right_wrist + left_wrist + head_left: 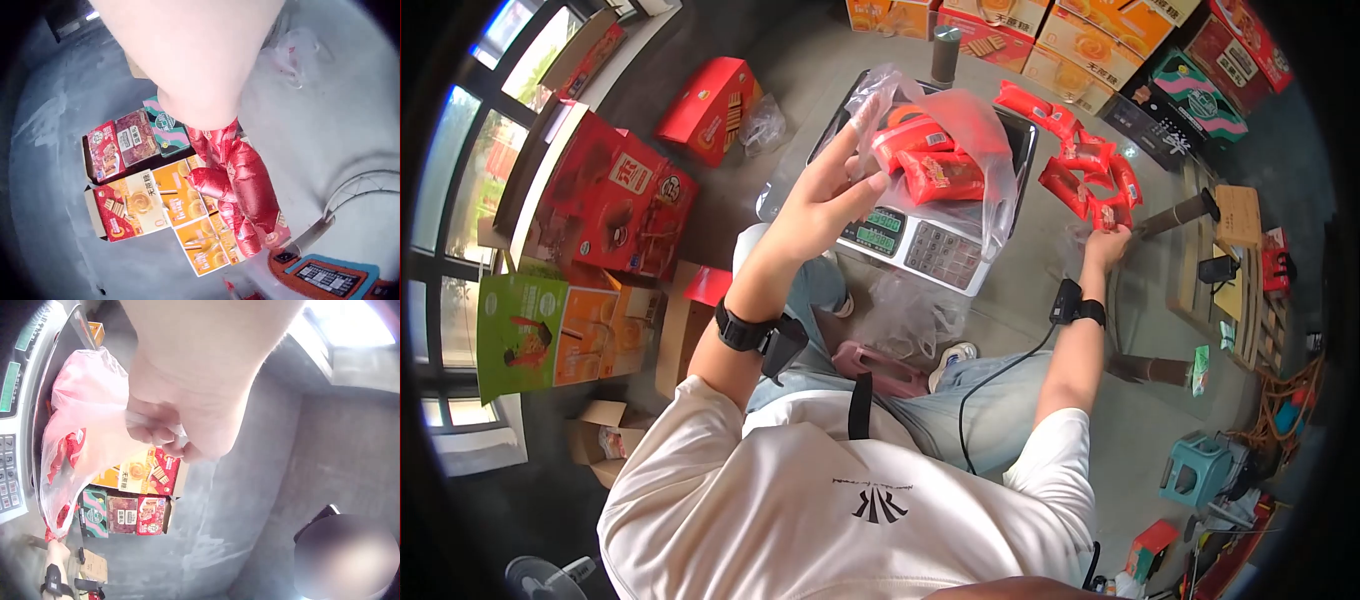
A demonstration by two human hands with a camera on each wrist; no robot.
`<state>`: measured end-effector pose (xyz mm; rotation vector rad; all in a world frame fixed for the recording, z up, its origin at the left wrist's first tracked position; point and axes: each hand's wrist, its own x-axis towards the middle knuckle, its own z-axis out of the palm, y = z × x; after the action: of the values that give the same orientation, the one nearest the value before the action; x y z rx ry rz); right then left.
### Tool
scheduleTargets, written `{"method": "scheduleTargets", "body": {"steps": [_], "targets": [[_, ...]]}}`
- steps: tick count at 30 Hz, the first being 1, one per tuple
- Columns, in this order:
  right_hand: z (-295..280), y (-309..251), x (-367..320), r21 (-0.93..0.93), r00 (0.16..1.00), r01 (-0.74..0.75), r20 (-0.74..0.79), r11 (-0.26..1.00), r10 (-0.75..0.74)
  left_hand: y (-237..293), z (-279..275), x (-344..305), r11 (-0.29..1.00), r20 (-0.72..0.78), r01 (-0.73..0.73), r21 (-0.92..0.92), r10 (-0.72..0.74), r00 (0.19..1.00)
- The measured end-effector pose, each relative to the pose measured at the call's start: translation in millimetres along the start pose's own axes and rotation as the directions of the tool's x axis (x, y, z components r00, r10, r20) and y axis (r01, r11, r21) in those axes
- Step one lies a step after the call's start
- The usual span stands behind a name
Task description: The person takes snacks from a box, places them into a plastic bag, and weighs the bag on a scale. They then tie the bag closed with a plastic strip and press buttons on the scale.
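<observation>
My left hand (825, 205) grips the edge of a clear plastic bag (997, 170), its fingers curled on the film in the left wrist view. Inside the bag lie several red snack packets (940, 175). The bag sits on a digital scale (890, 250), whose display is lit and whose keypad faces me. Out to the right, my right hand (1108, 245) holds the end of a joined strip of red packets (1090, 155). In the right wrist view the shiny strip (253, 181) hangs bunched below that hand.
Stacked snack cartons (1090, 40) stand behind the scale, and large red cartons (625, 190) are on the left. Loose plastic bags (905, 310) lie between my legs. Off to the right are a wooden pallet (1250, 290) and a teal stool (1197, 470).
</observation>
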<state>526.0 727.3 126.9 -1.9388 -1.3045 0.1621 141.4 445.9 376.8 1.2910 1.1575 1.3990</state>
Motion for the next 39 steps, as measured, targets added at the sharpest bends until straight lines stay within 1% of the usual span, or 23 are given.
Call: {"method": "scheduleTargets", "body": {"steps": [2, 5, 7, 10, 14, 16, 17, 19, 20, 21, 22, 23, 24, 27, 29, 30, 31, 32, 33, 34, 37, 38, 39], "targets": [[-3, -10, -11, -0.041, 0.996, 0.015, -0.086, 0.999, -0.019, 2, 1, 0, 0.998, 0.033, 0.012, -0.059, -0.01, 0.999], [-26, -38, -20, -0.223, 0.989, -0.147, -0.056, 0.964, 0.138, 2, 3, 0, 1.0, 0.026, 0.006, -0.014, -0.006, 1.0], [-26, -34, -3, -0.324, 0.922, -0.223, 0.237, 0.919, 0.307, 0, 4, -1, 1.0, -0.012, 0.013, -0.022, -0.013, 1.0], [7, 18, 22, -0.307, 0.883, -0.131, 0.396, 0.943, 0.252, 0, 7, -3, 1.0, -0.058, 0.016, -0.02, -0.017, 0.998], [23, 39, 23, -0.222, 0.899, -0.152, 0.375, 0.963, 0.228, 0, 9, -6, 0.999, -0.052, 0.015, -0.048, -0.018, 0.998], [28, 36, 22, 0.135, 0.943, -0.222, 0.28, 0.966, 0.178, -2, 6, -7, 0.999, -0.056, 0.029, -0.03, -0.031, 0.998], [31, 32, 25, 0.133, 0.943, -0.222, 0.28, 0.966, 0.178, -2, 5, -7, 0.999, -0.06, 0.042, -0.011, -0.043, 0.997], [-3, -32, 12, 0.407, 0.987, -0.156, 0.027, 0.9, 0.158, -3, 7, -6, 0.999, -0.077, 0.039, -0.013, -0.04, 0.996], [-24, -66, 0, 0.513, 0.995, -0.078, -0.01, 0.855, 0.097, -5, 9, -5, 0.999, -0.091, 0.037, -0.013, -0.038, 0.995], [-43, -98, -14, 0.606, 0.998, 0.001, -0.055, 0.795, 0.04, -10, 10, -5, 0.999, -0.089, 0.041, -0.022, -0.043, 0.995], [-53, -119, -26, 0.821, 1.0, 0.001, 0.014, 0.571, -0.022, -18, 12, -3, 0.999, -0.104, -0.005, -0.047, 0.0, 0.995], [-84, -147, -46, 0.871, 0.978, -0.021, 0.119, 0.492, -0.169, -23, 14, -2, 0.996, -0.119, -0.051, -0.071, 0.042, 0.992], [-110, -170, -66, 0.948, 0.925, -0.063, 0.173, 0.311, -0.339, -24, 16, -2, 0.996, -0.112, -0.045, -0.079, 0.036, 0.993], [-163, -202, -101, 0.959, 0.556, -0.182, 0.284, 0.218, -0.781, -26, 20, -2, 0.993, -0.08, -0.04, -0.111, 0.032, 0.996], [-174, -211, -123, 0.914, 0.308, -0.299, 0.363, 0.273, -0.879, -29, 17, 0, 0.994, -0.153, -0.111, -0.022, 0.107, 0.982], [-171, -209, -127, 0.886, 0.213, -0.205, 0.455, 0.415, -0.865, -30, 16, -1, 0.989, -0.189, -0.142, 0.025, 0.145, 0.971], [-165, -212, -134, 0.855, 0.203, -0.205, 0.513, 0.476, -0.834, -17, 16, -7, 0.999, -0.278, 0.039, 0.012, -0.034, 0.96], [-155, -216, -141, 0.819, 0.191, -0.205, 0.57, 0.536, -0.799, -26, 11, -7, 0.991, -0.319, -0.029, -0.13, -0.015, 0.948], [-137, -214, -146, 0.808, 0.245, -0.215, 0.588, 0.548, -0.771, -25, 9, -8, 0.993, -0.366, -0.027, -0.116, -0.017, 0.93], [-123, -213, -152, 0.803, 0.237, -0.221, 0.595, 0.553, -0.768, -23, 7, -9, 0.994, -0.413, -0.026, -0.102, -0.019, 0.911], [-86, -212, -164, 0.77, 0.6, 0.153, 0.426, 0.62, -0.677, -24, 4, -11, 0.997, -0.365, -0.055, -0.059, 0.03, 0.93], [-74, -212, -167, 0.766, 0.593, 0.15, 0.437, 0.625, -0.677, -25, 5, -12, 0.997, -0.374, -0.048, -0.065, 0.02, 0.927], [-65, -214, -171, 0.785, 0.672, 0.074, 0.417, 0.615, -0.613, -26, 8, -11, 0.999, -0.356, -0.034, -0.033, 0.02, 0.934]]}}
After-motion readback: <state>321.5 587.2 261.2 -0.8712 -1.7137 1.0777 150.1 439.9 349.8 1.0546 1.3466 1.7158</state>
